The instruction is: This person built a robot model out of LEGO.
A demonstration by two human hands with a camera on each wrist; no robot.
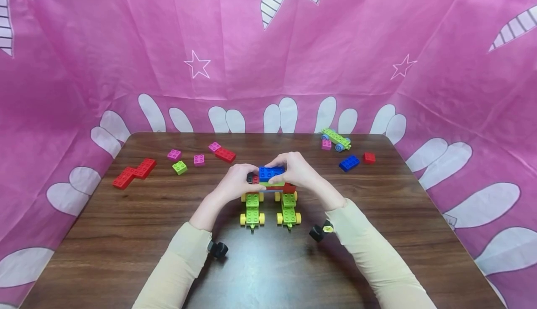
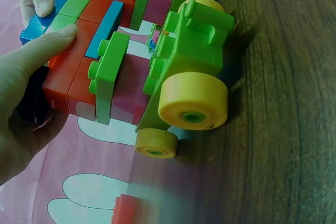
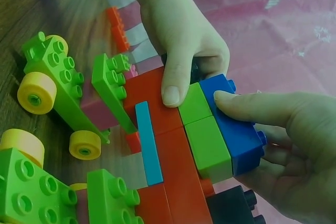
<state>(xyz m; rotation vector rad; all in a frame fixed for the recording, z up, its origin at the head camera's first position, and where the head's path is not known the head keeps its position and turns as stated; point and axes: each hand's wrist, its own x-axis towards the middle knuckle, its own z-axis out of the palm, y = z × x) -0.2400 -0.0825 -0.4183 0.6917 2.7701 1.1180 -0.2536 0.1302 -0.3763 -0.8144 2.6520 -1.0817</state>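
Observation:
A built-up toy brick structure stands on two green wheeled bases (image 1: 252, 213) with yellow wheels (image 2: 192, 100). Across the top run red bricks (image 3: 173, 150), a thin blue plate (image 3: 149, 142), green bricks (image 3: 209, 148) and black bricks (image 3: 231, 205). My left hand (image 1: 235, 181) grips the structure's upper left, its thumb against a red brick's face and its fingers behind. With my right hand (image 1: 299, 171) I pinch a blue brick (image 1: 271, 173) on top of the green bricks. In the right wrist view, the blue brick touches the green ones; whether it is fully pressed down I cannot tell.
Red bricks (image 1: 144, 168), pink bricks (image 1: 199, 160) and a green brick (image 1: 179, 167) lie at the table's back left. Toward the back right are another green wheeled base (image 1: 335, 138), a blue brick (image 1: 349, 163) and a red brick (image 1: 369, 158). Pink cloth (image 1: 251, 66) hangs behind.

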